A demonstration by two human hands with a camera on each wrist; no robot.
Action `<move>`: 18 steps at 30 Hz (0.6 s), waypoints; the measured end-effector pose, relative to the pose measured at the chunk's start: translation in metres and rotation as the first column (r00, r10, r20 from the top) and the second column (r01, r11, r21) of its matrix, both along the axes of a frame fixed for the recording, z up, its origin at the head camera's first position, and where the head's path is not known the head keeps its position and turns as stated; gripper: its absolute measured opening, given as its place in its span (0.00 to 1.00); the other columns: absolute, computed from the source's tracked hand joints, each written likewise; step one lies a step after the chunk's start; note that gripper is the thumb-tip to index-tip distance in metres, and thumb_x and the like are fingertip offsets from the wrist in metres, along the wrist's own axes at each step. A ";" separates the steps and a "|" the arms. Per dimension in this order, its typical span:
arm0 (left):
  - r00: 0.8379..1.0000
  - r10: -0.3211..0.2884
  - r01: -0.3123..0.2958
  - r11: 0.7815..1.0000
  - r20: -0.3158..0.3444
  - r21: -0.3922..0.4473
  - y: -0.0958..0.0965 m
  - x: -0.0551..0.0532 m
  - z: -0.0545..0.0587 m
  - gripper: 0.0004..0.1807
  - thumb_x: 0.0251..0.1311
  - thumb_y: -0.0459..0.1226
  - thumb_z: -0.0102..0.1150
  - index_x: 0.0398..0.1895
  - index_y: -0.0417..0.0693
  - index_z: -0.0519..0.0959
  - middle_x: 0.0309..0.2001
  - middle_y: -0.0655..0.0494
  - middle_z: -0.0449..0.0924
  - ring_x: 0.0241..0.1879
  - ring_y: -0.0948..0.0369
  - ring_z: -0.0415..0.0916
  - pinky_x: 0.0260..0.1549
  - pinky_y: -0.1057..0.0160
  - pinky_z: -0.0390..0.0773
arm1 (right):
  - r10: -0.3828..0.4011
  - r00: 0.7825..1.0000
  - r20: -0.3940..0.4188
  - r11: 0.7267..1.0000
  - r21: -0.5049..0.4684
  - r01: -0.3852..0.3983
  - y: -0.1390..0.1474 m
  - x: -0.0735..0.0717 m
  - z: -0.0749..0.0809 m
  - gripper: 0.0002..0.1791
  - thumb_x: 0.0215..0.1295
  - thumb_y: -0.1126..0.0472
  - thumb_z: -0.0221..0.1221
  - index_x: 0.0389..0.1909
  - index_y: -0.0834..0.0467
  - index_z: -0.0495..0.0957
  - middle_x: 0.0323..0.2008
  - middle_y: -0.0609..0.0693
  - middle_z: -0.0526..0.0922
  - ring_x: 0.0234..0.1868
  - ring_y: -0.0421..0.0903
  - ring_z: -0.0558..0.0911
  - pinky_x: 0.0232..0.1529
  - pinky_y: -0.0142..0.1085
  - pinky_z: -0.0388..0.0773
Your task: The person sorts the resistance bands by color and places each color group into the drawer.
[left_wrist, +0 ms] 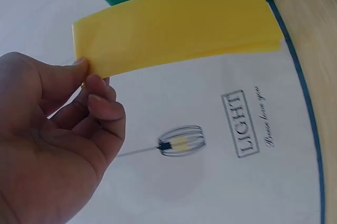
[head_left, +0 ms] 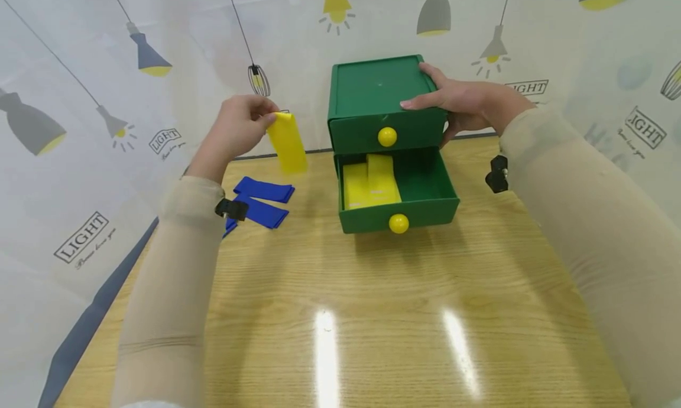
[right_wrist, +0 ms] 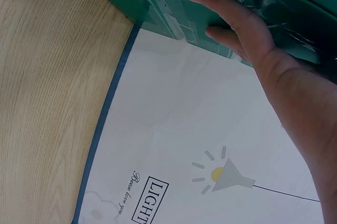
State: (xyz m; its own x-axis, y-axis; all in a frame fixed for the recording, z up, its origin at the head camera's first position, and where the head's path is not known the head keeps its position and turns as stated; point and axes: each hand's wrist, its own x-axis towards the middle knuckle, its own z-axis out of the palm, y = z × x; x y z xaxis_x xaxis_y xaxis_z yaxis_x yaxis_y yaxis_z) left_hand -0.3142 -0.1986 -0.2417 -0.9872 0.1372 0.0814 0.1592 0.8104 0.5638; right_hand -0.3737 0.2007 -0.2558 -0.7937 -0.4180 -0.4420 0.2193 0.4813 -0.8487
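My left hand [head_left: 242, 124] pinches one end of a flat yellow strip [head_left: 289, 145], which hangs in the air left of a green two-drawer box [head_left: 380, 88]. In the left wrist view, thumb and fingertips hold the corner of the yellow strip [left_wrist: 179, 29]. My right hand [head_left: 463, 100] rests across the box's right edge, some fingers spread on top. Other fingers [right_wrist: 237, 18] press on the side in the right wrist view. The lower drawer [head_left: 425, 180] is pulled out, with yellow strips [head_left: 369, 183] lying in its left part. The upper drawer [head_left: 356, 136] is closed.
Several blue strips [head_left: 263, 204] lie on the wooden table [head_left: 340, 290] beneath the left hand, left of the box. A white sheet printed with lamps [head_left: 202, 29] stands behind and to the left. Yellow knobs [head_left: 398, 223] stick out from the drawer fronts.
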 end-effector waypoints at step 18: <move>0.953 -0.209 0.208 0.978 -0.220 -0.026 0.073 0.060 0.043 0.13 0.80 0.36 0.54 0.55 0.40 0.85 0.50 0.46 0.89 0.40 0.55 0.82 0.42 0.66 0.82 | 0.005 1.000 0.010 1.000 -0.009 -0.005 0.000 0.000 0.001 0.63 0.73 0.38 0.63 0.73 0.12 0.12 0.85 0.47 0.15 0.85 0.70 0.47 0.68 0.74 0.70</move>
State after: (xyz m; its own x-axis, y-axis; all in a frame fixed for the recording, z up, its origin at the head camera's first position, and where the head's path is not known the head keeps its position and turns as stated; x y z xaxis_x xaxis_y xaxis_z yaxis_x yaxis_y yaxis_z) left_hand -0.2543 -0.1261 -0.1990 -0.8940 0.3387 0.2933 0.4450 0.7471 0.4937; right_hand -0.3734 0.2010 -0.2547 -0.7873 -0.4260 -0.4457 0.2251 0.4743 -0.8511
